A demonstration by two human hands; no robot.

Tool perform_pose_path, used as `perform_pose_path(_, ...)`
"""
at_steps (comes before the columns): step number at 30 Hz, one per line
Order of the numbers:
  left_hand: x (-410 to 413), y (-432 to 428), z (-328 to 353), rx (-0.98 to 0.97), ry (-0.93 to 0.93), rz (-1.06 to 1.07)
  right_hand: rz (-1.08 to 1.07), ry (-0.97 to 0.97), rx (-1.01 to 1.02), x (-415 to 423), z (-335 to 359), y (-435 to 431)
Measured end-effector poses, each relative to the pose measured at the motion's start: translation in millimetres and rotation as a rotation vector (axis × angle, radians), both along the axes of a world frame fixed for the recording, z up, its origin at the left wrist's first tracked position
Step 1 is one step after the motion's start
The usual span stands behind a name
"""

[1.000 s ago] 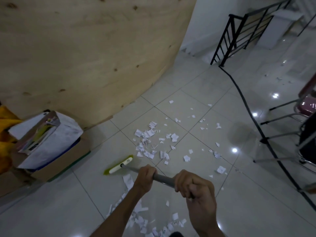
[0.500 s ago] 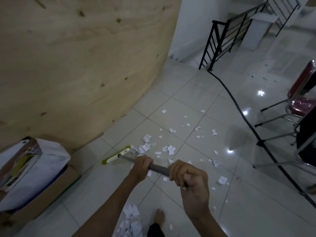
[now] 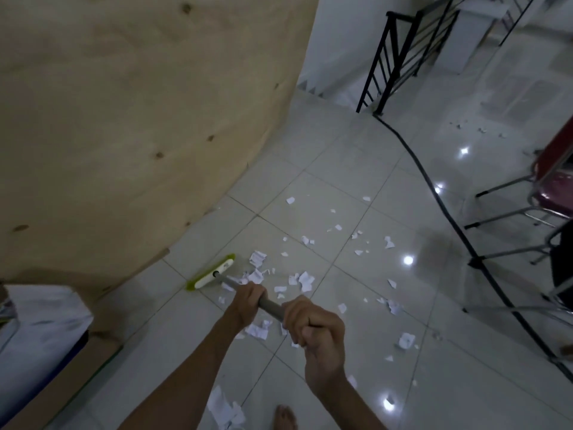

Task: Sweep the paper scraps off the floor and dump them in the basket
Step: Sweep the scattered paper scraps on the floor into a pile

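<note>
Nearest, well behind the fingers, a small heap of paper scraps (image 3: 224,409) is seen beside a bare foot (image 3: 284,417). The broom handle (image 3: 272,304) is gripped by both hands. The fingers (image 3: 305,332) of the right hand (image 3: 317,335) are clamped round its upper end, and those of the left hand (image 3: 248,301) are wrapped round it just ahead.

Beyond the left fingers the green-and-white broom head (image 3: 212,273) is set on the floor (image 3: 356,383), with a loose cluster of scraps just beside it and under the handle. The sweeping step is judged to be in hand, with much left to do. More scraps are scattered ahead and to the right of the fingers, and a few lie far off past the black cable (image 3: 434,187). No basket is seen.

A draw of the head back toward the near heap is called for next, followed by longer reaches outward.

Left of the fingers, room is bounded by a cardboard box (image 3: 62,386) and a plywood board (image 3: 139,119), whose lower edge lies just beyond the broom head. To the right, the cable and the chair legs (image 3: 508,212) form the limit. Open tiles are left between, up to the stair railing (image 3: 403,54).
</note>
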State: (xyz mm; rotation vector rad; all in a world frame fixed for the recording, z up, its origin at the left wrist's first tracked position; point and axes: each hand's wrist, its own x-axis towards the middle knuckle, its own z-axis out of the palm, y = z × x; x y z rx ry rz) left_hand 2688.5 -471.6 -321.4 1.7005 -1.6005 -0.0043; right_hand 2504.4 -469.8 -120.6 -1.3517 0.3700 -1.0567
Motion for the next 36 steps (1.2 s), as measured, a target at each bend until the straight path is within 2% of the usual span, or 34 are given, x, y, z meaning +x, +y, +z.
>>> perform_pose_path(4, -8.5, -10.5, -9.5, 0.215, 0.285, 0.143, -0.012, 0.024, 0.002, 6.5, -12.0, -9.6)
perform_pose_path(7, -25.0, -14.0, -10.0, 0.267, 0.377, -0.011, -0.063, 0.022, 0.062, -2.1, -18.2, -9.9)
perform_pose_path(11, -47.9, -5.2, -11.3, 0.342, 0.443, -0.071, -0.149, -0.023, 0.132, -22.1, -23.9, 7.1)
perform_pose_path(20, -105.4, 70.0, 2.2, 0.515, 0.462, -0.226, -0.229, -0.137, 0.134, -74.4, -16.3, 88.4)
perform_pose_path(23, -126.3, 98.9, 12.1, 0.558, 0.416, -0.265, -0.222, -0.127, 0.104, -89.8, -4.0, 118.1)
perform_pose_path(26, -143.7, 127.5, 22.5, 0.568, 0.361, -0.274, -0.353, -0.066, 0.125, -103.4, 9.6, 152.8)
perform_pose_path(31, -173.0, 180.7, 38.7, 0.503, 0.374, -0.353, -0.43, 0.001, 0.11, -124.5, 28.5, 210.5)
perform_pose_path(36, -196.5, 226.7, 38.3, 0.57, 0.338, -0.381, -0.481, -0.034, 0.128, -143.2, 33.1, 263.3)
